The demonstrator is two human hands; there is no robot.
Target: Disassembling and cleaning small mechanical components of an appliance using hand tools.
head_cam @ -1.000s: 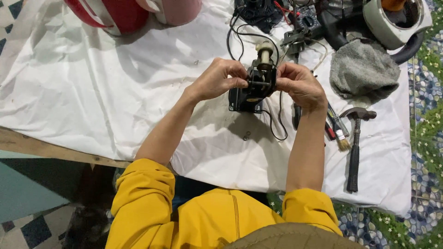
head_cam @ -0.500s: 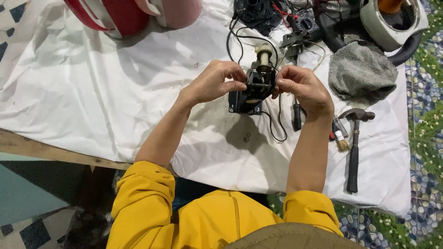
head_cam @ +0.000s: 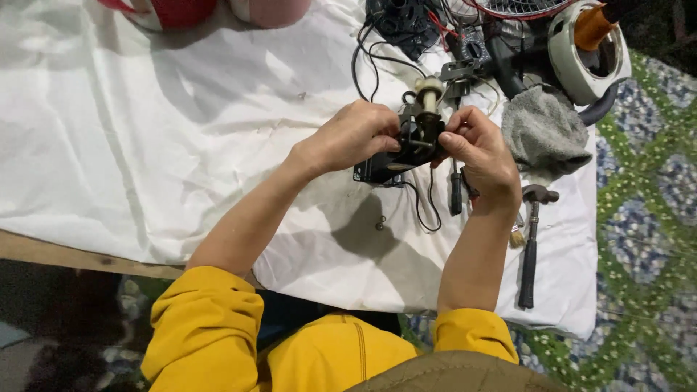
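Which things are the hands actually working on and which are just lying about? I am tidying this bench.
In hand:
black motor assembly with cream spindle, held by left hand and right hand
its black cable

Lying about:
black-handled hammer
grey cloth
small paintbrush
white round housing
white sheet

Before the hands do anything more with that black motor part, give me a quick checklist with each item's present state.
1. Left hand grips the black motor assembly with a cream shaft tip: ok.
2. Right hand grips its other side: ok.
3. Assembly held above the white cloth, casting a shadow on it: ok.
4. Black cable hanging from the assembly lies free of tools: cannot tell, it runs close to the black-handled screwdriver.
5. Black-handled hammer lies apart from both hands: ok.
6. Small loose ring on the cloth stays accounted for: ok.
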